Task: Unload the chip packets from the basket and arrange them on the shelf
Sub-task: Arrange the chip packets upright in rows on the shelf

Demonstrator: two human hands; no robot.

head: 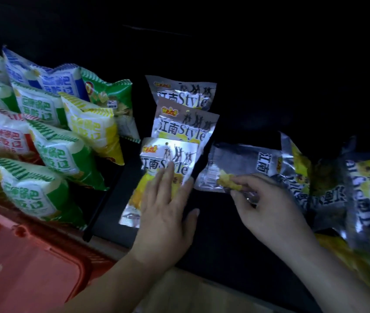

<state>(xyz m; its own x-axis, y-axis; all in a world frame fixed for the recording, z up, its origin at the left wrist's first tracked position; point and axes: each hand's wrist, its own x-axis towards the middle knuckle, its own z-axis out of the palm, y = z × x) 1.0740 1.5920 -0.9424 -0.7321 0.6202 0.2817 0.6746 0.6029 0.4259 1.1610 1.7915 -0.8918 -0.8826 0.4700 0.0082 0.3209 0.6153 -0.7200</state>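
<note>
On the dark shelf (111, 213) a column of three silver packets stands in overlapping order, and the left hand (163, 213) lies flat and spread on the front silver packet (166, 168), palm down, pressing it into line rather than gripping it. The right hand (267, 206) holds a narrow pinch grip on the lower edge of a fourth silver packet (231, 170), which lies askew just beside the column, touching the shelf and not yet squared up.

To the left, rows of green, blue, yellow and red-white packets (50, 136) are already set out in tidy overlapping rows, so that part looks done. To the right a loose heap of silver packets (328, 184) lies jumbled (whether on the shelf or only near it is hard to tell in the dark), and these appear to be what is left. The red basket (21, 256) at lower left shows no packets in the part that is visible. By my judgement the unloading is largely finished and the arranging is past halfway.
</note>
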